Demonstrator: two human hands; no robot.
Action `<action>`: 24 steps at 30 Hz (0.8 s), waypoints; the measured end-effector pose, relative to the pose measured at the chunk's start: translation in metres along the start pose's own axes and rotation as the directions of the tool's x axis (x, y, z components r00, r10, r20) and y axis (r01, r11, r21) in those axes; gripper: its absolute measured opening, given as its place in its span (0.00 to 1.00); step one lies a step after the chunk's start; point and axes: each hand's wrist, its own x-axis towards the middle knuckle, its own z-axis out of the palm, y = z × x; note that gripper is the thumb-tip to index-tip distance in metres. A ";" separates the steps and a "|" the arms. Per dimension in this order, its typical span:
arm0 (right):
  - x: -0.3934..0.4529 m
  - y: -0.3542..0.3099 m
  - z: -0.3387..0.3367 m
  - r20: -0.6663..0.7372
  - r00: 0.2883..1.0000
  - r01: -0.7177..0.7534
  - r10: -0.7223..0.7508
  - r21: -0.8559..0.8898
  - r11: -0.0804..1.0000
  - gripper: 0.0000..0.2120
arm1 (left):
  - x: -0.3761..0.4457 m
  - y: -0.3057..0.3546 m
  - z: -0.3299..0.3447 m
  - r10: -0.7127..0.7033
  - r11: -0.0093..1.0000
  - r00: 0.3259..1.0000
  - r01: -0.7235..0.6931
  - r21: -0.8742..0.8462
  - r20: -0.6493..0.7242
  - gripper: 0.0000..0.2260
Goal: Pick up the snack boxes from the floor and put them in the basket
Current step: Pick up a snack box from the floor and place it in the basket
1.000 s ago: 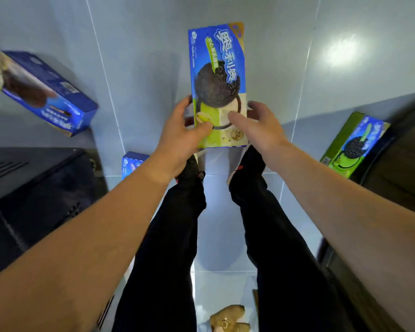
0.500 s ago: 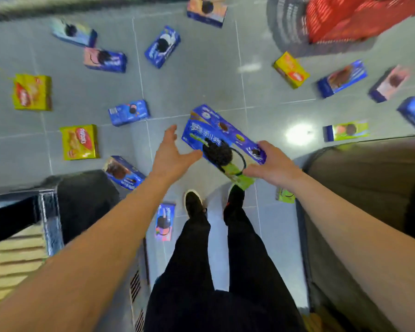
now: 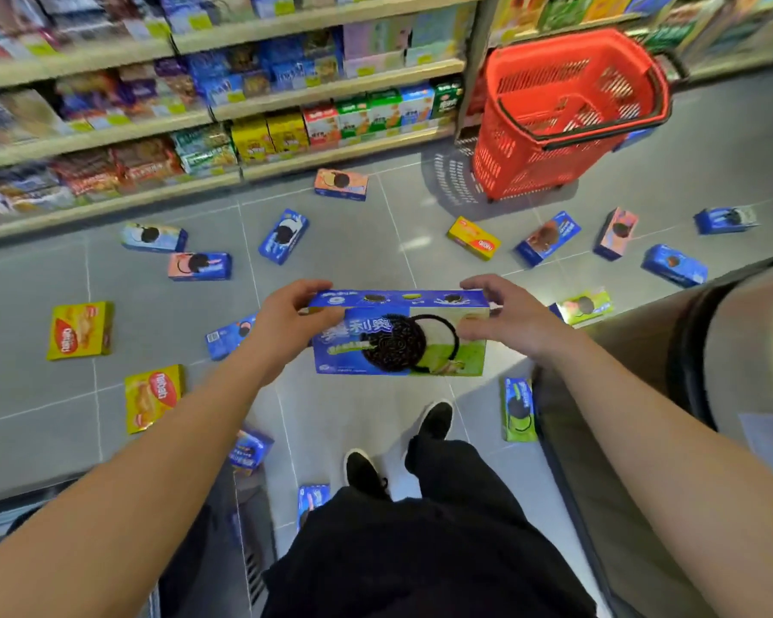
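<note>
Head view: blue-and-green cookie box [image 3: 398, 336] now flat and level, gripped at each end by left hand [image 3: 286, 318] and right hand [image 3: 505, 318]; half a second back, left hand open; red basket [image 3: 572, 113] ahead, well apart; ready to carry.

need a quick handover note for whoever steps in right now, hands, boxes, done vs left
Left hand and right hand each grip an end of the blue-and-green cookie box, held level above the floor.
Red basket stands ahead to the right by the shelves; no box shows inside it.
Done: this box is picked up.
Left: put it in the basket, then collect the many boxes on the floor, such as the yellow box.
</note>
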 end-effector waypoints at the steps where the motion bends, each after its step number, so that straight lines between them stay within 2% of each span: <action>1: 0.000 0.003 -0.004 -0.084 0.996 -0.002 0.012 0.114 0.993 0.26 | 0.006 0.005 0.004 -0.011 1.000 1.000 0.011 -0.010 0.004 0.18; 4: 0.010 0.012 -0.023 -0.208 0.978 0.033 0.030 0.294 0.955 0.22 | 0.033 0.030 0.022 0.014 0.999 0.999 -0.015 0.046 0.031 0.18; 7: 0.034 0.018 -0.056 -0.260 0.965 0.069 0.027 0.355 0.932 0.21 | 0.078 0.065 0.045 0.056 0.989 0.997 -0.063 0.136 0.052 0.19; 11: 0.075 0.010 -0.108 -0.311 0.950 0.109 0.017 0.383 0.917 0.21 | 0.136 0.116 0.068 0.096 0.974 0.992 -0.111 0.200 0.085 0.19; 16: 0.128 -0.021 -0.172 -0.348 0.937 0.148 0.005 0.412 0.899 0.20 | 0.206 0.178 0.082 0.149 0.965 0.983 -0.168 0.202 0.109 0.18; 19: 0.168 -0.040 -0.204 -0.393 0.919 0.162 -0.013 0.349 0.923 0.22 | 0.256 0.215 0.089 0.197 0.947 0.974 -0.217 0.235 0.108 0.18; 24: 0.247 -0.080 -0.256 -0.499 0.867 0.220 -0.012 0.360 0.907 0.21 | 0.364 0.282 0.092 0.290 0.871 0.932 -0.352 0.342 0.218 0.21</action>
